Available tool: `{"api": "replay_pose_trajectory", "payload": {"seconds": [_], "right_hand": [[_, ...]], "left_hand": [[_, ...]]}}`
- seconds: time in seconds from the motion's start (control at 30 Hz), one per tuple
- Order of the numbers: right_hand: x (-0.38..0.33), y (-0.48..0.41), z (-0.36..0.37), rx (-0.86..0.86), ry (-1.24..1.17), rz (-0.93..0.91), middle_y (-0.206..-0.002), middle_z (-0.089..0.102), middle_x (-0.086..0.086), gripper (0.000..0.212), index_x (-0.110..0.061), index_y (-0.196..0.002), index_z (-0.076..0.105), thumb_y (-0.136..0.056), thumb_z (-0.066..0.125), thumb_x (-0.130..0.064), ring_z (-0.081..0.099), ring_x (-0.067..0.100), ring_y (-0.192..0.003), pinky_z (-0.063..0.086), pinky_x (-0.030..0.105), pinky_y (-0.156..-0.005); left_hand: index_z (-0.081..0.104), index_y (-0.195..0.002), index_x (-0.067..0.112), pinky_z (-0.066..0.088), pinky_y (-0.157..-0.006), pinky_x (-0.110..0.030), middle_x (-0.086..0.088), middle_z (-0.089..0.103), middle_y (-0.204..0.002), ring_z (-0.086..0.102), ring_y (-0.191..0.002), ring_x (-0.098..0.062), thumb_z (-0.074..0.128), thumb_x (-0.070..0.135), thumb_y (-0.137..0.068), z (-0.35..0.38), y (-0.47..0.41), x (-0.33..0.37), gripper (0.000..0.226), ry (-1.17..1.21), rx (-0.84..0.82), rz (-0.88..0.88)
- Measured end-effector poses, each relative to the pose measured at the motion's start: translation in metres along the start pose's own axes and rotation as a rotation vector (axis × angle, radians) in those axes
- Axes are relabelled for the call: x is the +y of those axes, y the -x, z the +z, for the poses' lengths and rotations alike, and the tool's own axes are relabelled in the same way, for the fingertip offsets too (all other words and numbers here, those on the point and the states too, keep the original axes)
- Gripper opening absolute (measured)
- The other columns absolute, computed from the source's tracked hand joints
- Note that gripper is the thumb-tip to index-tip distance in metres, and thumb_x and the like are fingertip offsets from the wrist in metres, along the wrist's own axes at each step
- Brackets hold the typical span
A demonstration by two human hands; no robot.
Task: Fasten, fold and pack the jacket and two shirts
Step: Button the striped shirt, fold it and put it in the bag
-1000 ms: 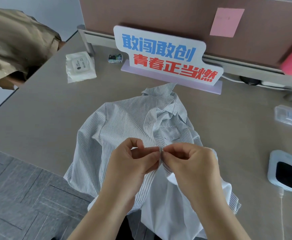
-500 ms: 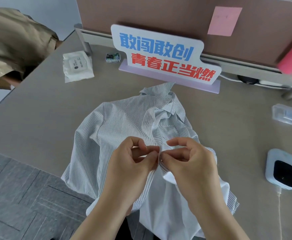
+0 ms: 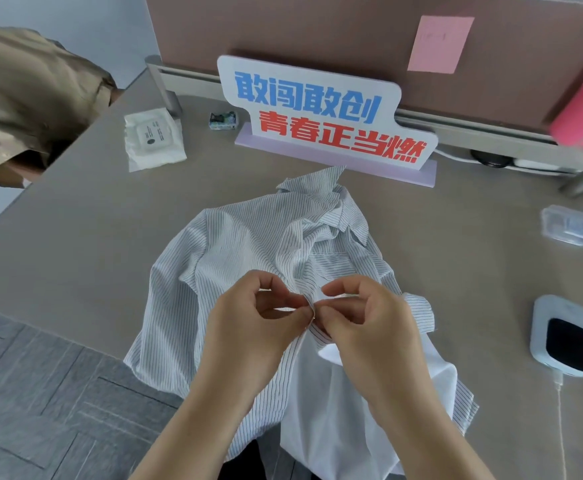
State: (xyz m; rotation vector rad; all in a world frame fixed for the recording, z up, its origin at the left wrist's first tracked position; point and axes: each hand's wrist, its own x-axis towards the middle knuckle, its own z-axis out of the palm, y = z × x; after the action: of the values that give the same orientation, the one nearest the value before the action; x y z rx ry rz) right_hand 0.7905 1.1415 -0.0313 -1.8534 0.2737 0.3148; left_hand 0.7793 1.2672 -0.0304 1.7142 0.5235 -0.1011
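Observation:
A white shirt with thin dark stripes lies crumpled on the grey desk, collar toward the sign, hem hanging over the near edge. My left hand and my right hand meet at its front placket, each pinching one edge of the fabric between thumb and fingers. The button itself is hidden by my fingertips. A plain white garment lies under the striped shirt and hangs off the desk. A khaki jacket hangs at the far left, beyond the desk.
A standing sign with blue and red characters is behind the shirt. A wet-wipe pack and a small packet sit at the back left. A clear plastic box and a white charger with cable are at the right.
Both hands stay at the placket; the fingers have shifted slightly, with my right index finger lifted more. The view has drifted a little.

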Motion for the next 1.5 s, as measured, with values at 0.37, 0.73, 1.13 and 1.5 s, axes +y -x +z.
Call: {"api": "replay_pose_trajectory", "payload": {"seconds": [0.37,0.73,1.13,1.5], "right_hand": [[0.001,-0.001,0.007,0.07,-0.097,0.136,-0.068,0.074,-0.007,0.017,-0.025,-0.084,0.064,-0.075,0.077,-0.017,0.071,0.011,-0.065,0.058,0.039,-0.075],[0.006,-0.005,0.01,0.173,0.02,-0.027,-0.069,0.068,0.002,0.022,-0.021,-0.069,0.049,-0.077,0.066,-0.01,0.064,0.019,-0.065,0.051,0.034,-0.064],[0.001,0.0,0.006,0.083,-0.091,-0.15,-0.068,0.065,0.011,0.035,-0.018,-0.067,0.036,-0.081,0.064,-0.004,0.048,0.011,-0.053,0.041,0.021,-0.05],[0.008,-0.004,0.004,0.077,0.103,-0.295,-0.061,0.061,-0.01,0.036,-0.027,-0.063,0.043,-0.078,0.068,-0.006,0.054,0.008,-0.051,0.044,0.02,-0.052]], "left_hand": [[0.051,-0.072,0.023,0.048,-0.059,-0.009,0.015,0.071,-0.076,0.068,-0.066,0.001,0.075,0.003,-0.073,0.008,0.006,-0.006,0.031,-0.175,0.04,0.144],[0.055,-0.072,0.018,0.055,-0.069,-0.026,0.006,0.073,-0.072,0.07,-0.067,-0.008,0.083,0.013,-0.069,0.007,0.006,-0.005,0.028,-0.068,0.028,0.057],[0.048,-0.078,0.013,0.055,-0.054,-0.02,-0.006,0.06,-0.061,0.061,-0.051,-0.012,0.072,-0.002,-0.064,-0.008,-0.002,-0.005,0.032,0.668,-0.233,-0.385],[0.053,-0.076,0.02,0.055,-0.067,-0.032,0.003,0.072,-0.071,0.069,-0.067,-0.013,0.078,0.013,-0.074,-0.001,0.006,-0.001,0.026,-0.122,0.003,0.094]]}}
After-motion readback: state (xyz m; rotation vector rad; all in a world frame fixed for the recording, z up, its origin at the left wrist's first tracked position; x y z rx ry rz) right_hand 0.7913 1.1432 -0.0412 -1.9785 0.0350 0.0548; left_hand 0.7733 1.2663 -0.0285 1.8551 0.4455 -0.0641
